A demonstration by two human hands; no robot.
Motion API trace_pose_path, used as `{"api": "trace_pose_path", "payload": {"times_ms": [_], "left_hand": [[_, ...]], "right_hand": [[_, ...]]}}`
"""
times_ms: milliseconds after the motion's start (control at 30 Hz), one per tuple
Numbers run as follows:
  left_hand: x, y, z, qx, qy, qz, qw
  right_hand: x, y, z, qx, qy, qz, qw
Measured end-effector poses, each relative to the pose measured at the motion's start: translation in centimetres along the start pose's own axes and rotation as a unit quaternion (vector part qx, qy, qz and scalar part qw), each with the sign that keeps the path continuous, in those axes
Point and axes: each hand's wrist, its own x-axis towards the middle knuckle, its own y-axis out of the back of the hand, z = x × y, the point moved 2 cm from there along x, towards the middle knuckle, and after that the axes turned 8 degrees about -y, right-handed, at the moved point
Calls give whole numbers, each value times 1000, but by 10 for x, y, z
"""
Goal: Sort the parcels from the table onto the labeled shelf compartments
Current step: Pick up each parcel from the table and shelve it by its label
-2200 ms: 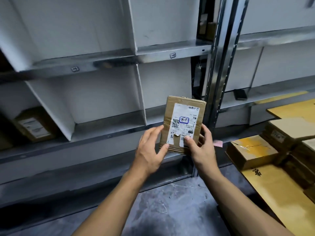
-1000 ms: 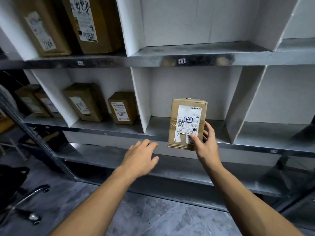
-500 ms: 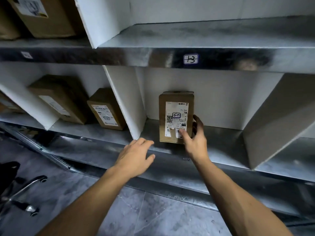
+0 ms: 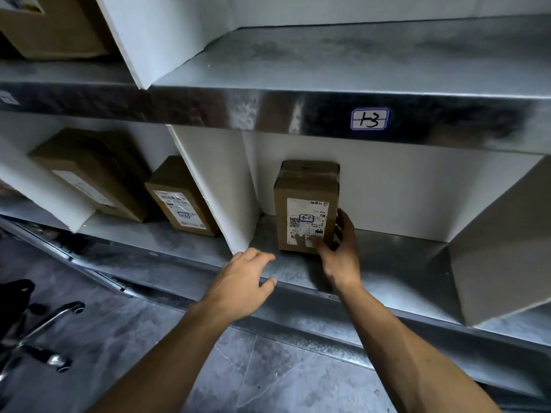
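A brown cardboard parcel (image 4: 307, 186) with a white shipping label stands upright on the metal shelf (image 4: 387, 263), deep in the compartment below a handwritten tag (image 4: 370, 119). My right hand (image 4: 338, 248) grips the parcel's lower right corner, thumb on the label and fingers round its right side. My left hand (image 4: 243, 281) hovers open over the shelf's front edge, left of the parcel, touching nothing.
White dividers (image 4: 217, 186) bound the compartment; another slants at the right (image 4: 501, 248). The left compartment holds two parcels (image 4: 182, 198) (image 4: 89, 174). Another parcel (image 4: 50, 25) stands on the upper shelf. A chair base (image 4: 38, 335) stands on the grey floor at the lower left.
I carried the parcel from in front of the shelving into the compartment and set it on the shelf near the back wall. My left hand let go of it and stays in front.
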Motion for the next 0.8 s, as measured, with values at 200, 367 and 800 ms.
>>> {"api": "trace_pose_path", "payload": {"times_ms": [200,367,800], "left_hand": [[-2,-2,-12,-8,6,-4,1000],[-9,-5,-14,-20,0,-8,1000],[-27,7,-10,43,-38,-40,998]], "right_hand": [[7,-7,0,4,-8,3,1000],[4,-7,4,-14,-15,-4,1000],[-21,24,-42,-271,-66,-28,960]]}}
